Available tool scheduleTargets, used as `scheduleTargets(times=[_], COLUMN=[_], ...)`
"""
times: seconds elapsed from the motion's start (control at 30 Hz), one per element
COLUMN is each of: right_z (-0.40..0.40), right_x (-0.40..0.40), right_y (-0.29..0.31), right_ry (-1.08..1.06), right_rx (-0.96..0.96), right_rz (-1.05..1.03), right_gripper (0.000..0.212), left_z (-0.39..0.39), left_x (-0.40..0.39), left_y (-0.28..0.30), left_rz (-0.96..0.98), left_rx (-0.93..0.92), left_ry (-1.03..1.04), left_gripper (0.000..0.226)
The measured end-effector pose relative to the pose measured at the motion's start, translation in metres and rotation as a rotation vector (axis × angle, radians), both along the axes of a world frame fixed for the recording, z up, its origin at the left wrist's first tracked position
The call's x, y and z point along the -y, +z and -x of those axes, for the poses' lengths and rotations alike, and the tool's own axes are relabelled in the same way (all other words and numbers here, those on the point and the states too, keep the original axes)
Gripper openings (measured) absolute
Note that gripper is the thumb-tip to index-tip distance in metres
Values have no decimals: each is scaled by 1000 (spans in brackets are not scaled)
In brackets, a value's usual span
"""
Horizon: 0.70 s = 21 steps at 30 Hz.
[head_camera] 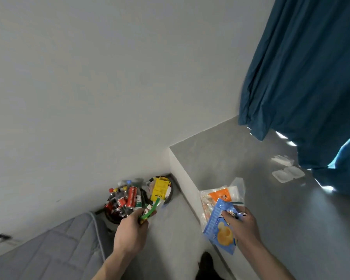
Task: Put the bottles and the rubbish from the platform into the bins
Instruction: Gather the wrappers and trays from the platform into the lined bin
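- Left hand [129, 227] holds a green-edged wrapper [150, 211], fingers curled round it, just beside the near bin.
- Bottle bin [119, 201], on the floor in the corner, is heaped with cola bottles and a red can [132, 196].
- Rubbish bin [166, 196] stands just beside it against the platform wall, a yellow packet [159, 188] on top.
- Right hand [241, 221] pinches a blue snack bag [220, 227] over the platform [251, 150] edge; an orange-printed clear bag [218, 196] lies next to it.
- Two white plastic lids [287, 172] lie further back on the platform, near the blue curtain [301, 67].
- Judgement: the step is dropping the wrapper. Carry it past the bottles and let go over the rubbish bin, low, since the heap may shed light film.
- Then bring the blue bag across.
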State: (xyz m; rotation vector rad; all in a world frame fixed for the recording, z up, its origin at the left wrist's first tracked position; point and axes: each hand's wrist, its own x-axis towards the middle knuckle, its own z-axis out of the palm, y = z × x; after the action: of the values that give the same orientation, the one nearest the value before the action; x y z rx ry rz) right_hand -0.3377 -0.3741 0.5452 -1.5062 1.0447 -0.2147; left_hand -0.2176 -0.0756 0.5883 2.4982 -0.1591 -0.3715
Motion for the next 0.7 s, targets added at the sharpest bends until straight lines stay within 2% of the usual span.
scheduleTargets(times=[0.2,0.43,0.7], right_z=[-66,-173,-262], right_x=[18,30,40], right_y=[-7,-29,-45], right_ry=[54,170,280], right_rx=[4,-20,-92], right_rz=[-4,-49,-30], right_gripper=[8,15,18], left_z=[-58,-132,-185], left_x=[17,23,21], left_y=[-15,-19,-28], left_rz=[-18,-161,-173], left_rx=[-57,-109,-191], left_ry=[-2,49,140], left_gripper=[33,46,51])
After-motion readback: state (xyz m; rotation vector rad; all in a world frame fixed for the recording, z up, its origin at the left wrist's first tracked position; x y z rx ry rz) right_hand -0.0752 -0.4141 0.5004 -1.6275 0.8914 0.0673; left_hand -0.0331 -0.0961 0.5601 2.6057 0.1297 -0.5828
